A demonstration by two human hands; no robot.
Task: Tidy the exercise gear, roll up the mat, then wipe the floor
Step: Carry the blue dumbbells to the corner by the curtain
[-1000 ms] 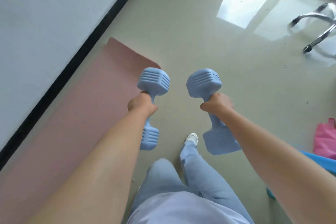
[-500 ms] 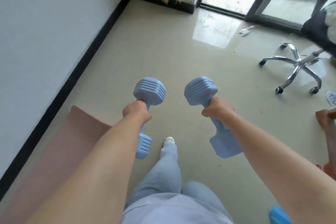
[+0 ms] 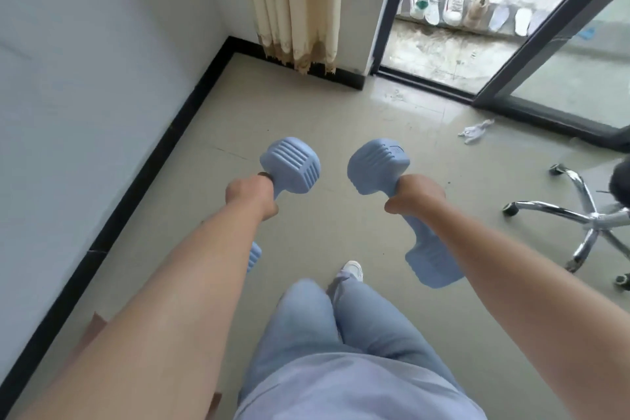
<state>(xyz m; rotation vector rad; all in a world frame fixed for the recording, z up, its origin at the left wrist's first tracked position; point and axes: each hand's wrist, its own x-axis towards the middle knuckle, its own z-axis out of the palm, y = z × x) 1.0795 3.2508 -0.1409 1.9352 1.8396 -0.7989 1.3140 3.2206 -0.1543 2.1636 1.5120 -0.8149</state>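
We have lifted our view: the pink mat [image 3: 97,326], earlier filling the lower left of the frame, is now a sliver there. The curtain [image 3: 296,3] and doorway shoes [image 3: 453,3] have come in at the top, the chair base [image 3: 586,215] has slid to the right edge, and our white shoe [image 3: 351,270] sits lower

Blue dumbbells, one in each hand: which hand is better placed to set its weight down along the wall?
Probably the left hand. Its blue ribbed dumbbell hangs nearer the white wall and black baseboard; the right hand holds its blue dumbbell toward the chrome chair base.
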